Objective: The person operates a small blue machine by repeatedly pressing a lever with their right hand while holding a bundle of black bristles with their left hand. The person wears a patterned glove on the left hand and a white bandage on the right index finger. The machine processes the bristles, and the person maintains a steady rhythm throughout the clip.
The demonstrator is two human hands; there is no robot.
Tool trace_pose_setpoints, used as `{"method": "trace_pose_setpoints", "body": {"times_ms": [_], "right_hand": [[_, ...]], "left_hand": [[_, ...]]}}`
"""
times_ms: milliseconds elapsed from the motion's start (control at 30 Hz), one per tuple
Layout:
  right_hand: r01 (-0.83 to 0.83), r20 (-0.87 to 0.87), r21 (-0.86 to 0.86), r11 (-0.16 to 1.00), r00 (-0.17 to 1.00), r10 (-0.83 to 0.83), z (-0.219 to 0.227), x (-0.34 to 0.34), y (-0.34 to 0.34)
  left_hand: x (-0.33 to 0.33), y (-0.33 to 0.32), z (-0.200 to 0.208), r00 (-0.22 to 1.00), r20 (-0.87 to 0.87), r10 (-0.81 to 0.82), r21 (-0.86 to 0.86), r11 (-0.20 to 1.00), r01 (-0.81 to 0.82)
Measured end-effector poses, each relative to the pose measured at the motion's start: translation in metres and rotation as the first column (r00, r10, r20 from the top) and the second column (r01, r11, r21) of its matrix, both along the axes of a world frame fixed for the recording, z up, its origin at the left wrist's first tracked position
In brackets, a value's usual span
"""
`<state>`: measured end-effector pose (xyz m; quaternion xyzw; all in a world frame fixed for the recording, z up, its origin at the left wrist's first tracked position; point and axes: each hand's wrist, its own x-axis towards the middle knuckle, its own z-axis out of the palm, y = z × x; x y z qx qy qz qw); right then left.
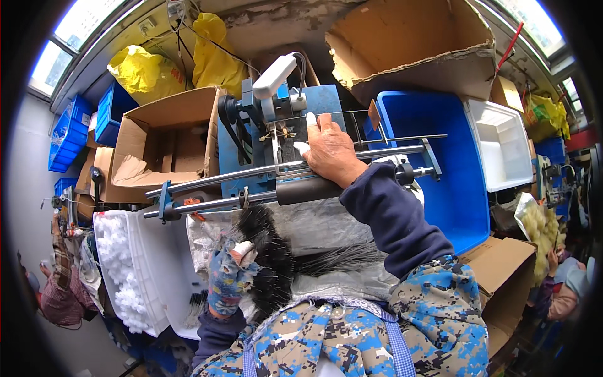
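Note:
My left hand (231, 276), in a blue patterned glove with white wrapping on a fingertip, is closed at the edge of a thick bunch of black bristles (269, 251) in front of me. My bare right hand (333, 147) reaches over the blue bench machine (323, 100), its fingers stretched forward and the thumb apart. White tape covers its thumb and one finger. Beneath its wrist lies a dark roller (308, 190) beside two steel rails (220, 181). Loose dark bristles (342, 257) are spread on the pale sheet (314, 226) nearer my lap.
An open cardboard box (141, 135) stands left of the machine, a blue bin (443, 169) right of it. A white tub (154, 270) with white tufts stands at the left, a larger carton (408, 44) behind. Other people (66, 292) work at both sides.

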<state>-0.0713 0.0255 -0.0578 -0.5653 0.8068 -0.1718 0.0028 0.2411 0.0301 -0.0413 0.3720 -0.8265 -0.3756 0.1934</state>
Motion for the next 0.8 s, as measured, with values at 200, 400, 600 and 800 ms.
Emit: {"method": "trace_pose_setpoints", "body": {"times_ms": [200, 400, 600, 800], "right_hand": [[-0.035, 0.009, 0.016, 0.999, 0.999, 0.035, 0.006, 0.036, -0.023], [-0.089, 0.041, 0.051, 0.995, 0.995, 0.087, 0.004, 0.02, -0.017], [-0.087, -0.124, 0.0, 0.996, 0.988, 0.087, 0.024, -0.026, 0.011], [-0.005, -0.316, 0.083, 0.997, 0.948, 0.031, 0.019, -0.063, 0.002]], "left_hand": [[-0.007, -0.002, 0.007, 0.989, 0.017, -0.144, -0.332, 0.933, 0.142], [-0.015, -0.005, 0.023, 0.987, 0.051, -0.154, -0.348, 0.923, 0.162], [-0.005, -0.01, 0.018, 0.999, -0.037, 0.04, -0.31, 0.949, -0.049], [-0.04, -0.005, 0.037, 0.989, -0.124, -0.081, -0.233, 0.971, 0.05]]}}
